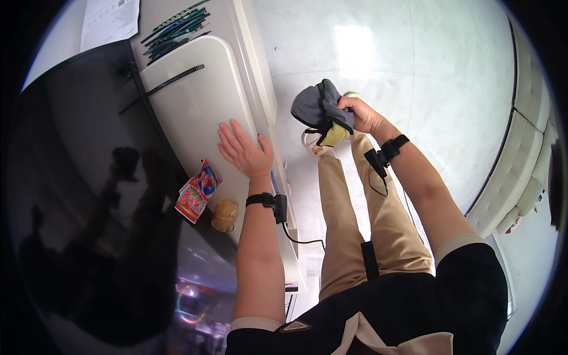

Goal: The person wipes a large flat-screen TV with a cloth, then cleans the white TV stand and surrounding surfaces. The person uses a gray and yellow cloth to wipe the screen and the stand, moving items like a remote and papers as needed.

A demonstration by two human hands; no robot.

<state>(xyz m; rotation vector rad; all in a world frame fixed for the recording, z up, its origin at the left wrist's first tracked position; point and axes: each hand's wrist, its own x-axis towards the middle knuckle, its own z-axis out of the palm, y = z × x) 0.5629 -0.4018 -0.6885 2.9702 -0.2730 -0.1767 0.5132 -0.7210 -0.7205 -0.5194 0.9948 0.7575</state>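
My left hand (245,151) rests with its fingers spread on the white top (198,112) of a low cabinet, holding nothing. Out over the floor, my right hand (363,116) grips a folded dark grey cloth (311,107) with black edging and a yellow part showing below. Its exact kind is hard to tell. The cloth hangs in front of my feet, apart from the cabinet. Close to my left wrist lie a red printed packet (198,192) and a rounded tan item (225,214) that looks wrapped.
A large dark glossy screen (71,195) stands along the left. Several green pencils (180,29) and a printed paper sheet (109,23) are at the cabinet's far end. Pale floor tiles (449,118) stretch to a cream sofa (523,160) on the right. A cable hangs from each wrist strap.
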